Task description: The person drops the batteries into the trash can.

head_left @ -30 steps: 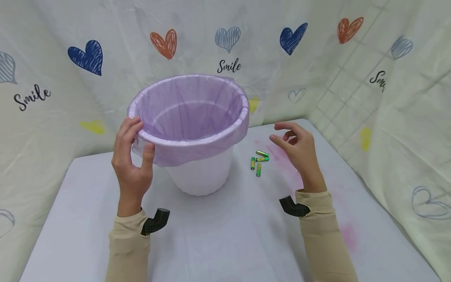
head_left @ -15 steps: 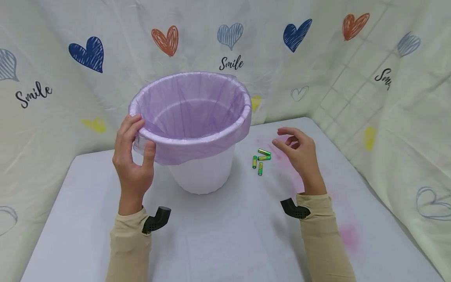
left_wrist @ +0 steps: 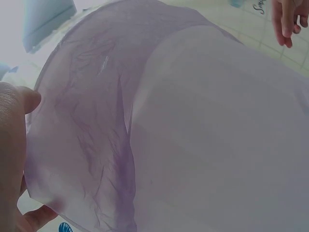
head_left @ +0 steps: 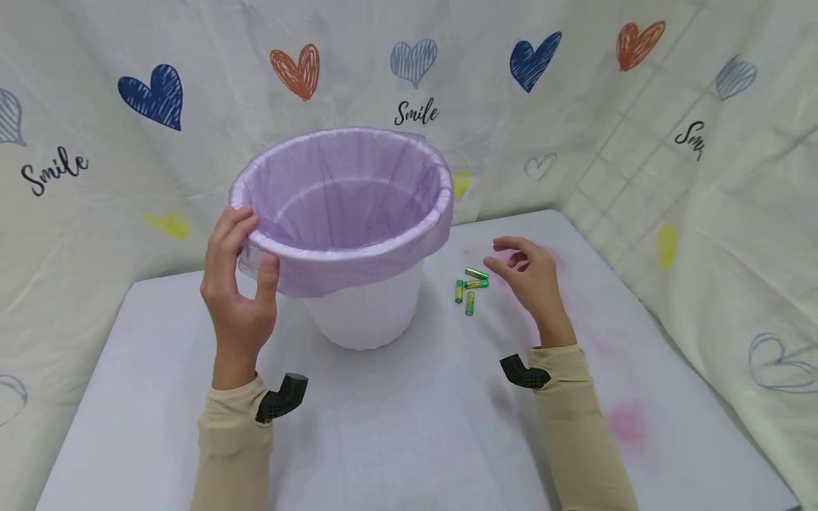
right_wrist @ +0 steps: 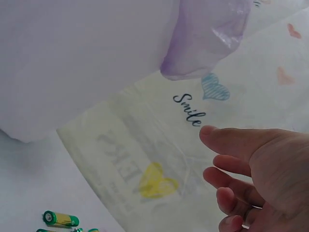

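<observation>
A white trash can (head_left: 363, 319) stands on the table, lined with a purple plastic bag (head_left: 358, 270) folded down over its rim. My left hand (head_left: 243, 298) grips the rim at the left, fingertips over the top edge and thumb against the folded bag. In the left wrist view the bag (left_wrist: 91, 111) fills much of the picture beside the thumb. My right hand (head_left: 530, 277) hovers to the right of several green and yellow batteries (head_left: 470, 303), thumb and forefinger apart, holding nothing. The right wrist view has one battery (right_wrist: 61, 219) at the bottom left, away from that hand (right_wrist: 270, 169).
The white table (head_left: 383, 440) has faint pink stains on its right side. A pale curtain (head_left: 345, 42) printed with hearts and "Smile" hangs close behind it and along the right. Each sleeve cuff carries a small black camera mount (head_left: 282, 399).
My right hand has lowered a little and shifted left, closer to the batteries. The left hand keeps its grip on the rim, and the batteries lie as before.
</observation>
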A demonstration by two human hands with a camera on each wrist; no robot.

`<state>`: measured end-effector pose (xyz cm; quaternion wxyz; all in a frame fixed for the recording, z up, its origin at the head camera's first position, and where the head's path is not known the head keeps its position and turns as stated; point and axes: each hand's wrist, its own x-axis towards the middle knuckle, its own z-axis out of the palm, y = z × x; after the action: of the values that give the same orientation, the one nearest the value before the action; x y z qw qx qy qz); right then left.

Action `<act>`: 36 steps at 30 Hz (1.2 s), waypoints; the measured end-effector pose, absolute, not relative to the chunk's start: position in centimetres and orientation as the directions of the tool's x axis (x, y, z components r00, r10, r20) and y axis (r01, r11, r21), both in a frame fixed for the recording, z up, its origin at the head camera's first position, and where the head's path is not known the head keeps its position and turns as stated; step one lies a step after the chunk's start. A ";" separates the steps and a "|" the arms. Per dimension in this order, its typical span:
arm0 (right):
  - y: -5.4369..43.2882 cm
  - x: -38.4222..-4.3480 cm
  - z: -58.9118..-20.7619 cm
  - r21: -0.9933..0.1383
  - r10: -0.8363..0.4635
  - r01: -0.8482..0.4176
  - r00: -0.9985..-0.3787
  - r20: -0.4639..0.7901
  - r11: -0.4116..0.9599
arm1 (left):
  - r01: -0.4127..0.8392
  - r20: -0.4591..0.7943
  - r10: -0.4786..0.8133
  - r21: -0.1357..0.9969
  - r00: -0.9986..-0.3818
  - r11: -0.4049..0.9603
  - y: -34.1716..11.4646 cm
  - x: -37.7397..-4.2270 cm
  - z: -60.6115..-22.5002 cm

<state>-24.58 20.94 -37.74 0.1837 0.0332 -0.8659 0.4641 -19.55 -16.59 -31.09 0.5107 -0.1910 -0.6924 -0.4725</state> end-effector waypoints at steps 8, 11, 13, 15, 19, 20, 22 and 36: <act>21.1 -25.4 -39.1 -0.793 0.109 -0.209 -0.939 0.325 0.572 | 0.746 0.885 -0.224 0.464 -0.407 0.478 -16.6 -19.7 -31.0; 21.2 -25.6 -39.5 -0.793 0.105 -0.195 -0.945 0.308 0.577 | 0.748 0.884 -0.228 0.466 -0.408 0.472 -16.3 -19.3 -30.5; 21.3 -25.7 -39.8 -0.790 0.102 -0.192 -0.947 0.305 0.583 | 0.749 0.883 -0.231 0.469 -0.409 0.468 -16.1 -19.1 -30.2; 21.3 -25.8 -39.9 -0.788 0.100 -0.190 -0.948 0.303 0.585 | 0.749 0.882 -0.232 0.471 -0.410 0.466 -16.0 -19.0 -30.1; 21.4 -26.1 -40.4 -0.789 0.100 -0.183 -0.950 0.295 0.587 | 0.750 0.881 -0.231 0.473 -0.413 0.463 -16.0 -18.9 -30.1; 21.4 -26.1 -40.5 -0.789 0.099 -0.179 -0.952 0.290 0.588 | 0.750 0.881 -0.231 0.473 -0.414 0.463 -16.0 -18.9 -30.1; 21.5 -26.2 -40.8 -0.791 0.096 -0.175 -0.955 0.282 0.586 | 0.750 0.881 -0.229 0.473 -0.414 0.463 -16.0 -18.9 -30.2; 22.2 -26.7 -42.9 -0.727 -0.020 -0.174 -0.976 0.216 0.664 | 0.749 0.879 -0.231 0.476 -0.417 0.461 -16.1 -19.0 -30.3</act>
<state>-26.75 22.17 -42.85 0.0953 0.0534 -0.9072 0.4063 -19.00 -16.09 -30.32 0.5062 -0.1880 -0.6887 -0.4838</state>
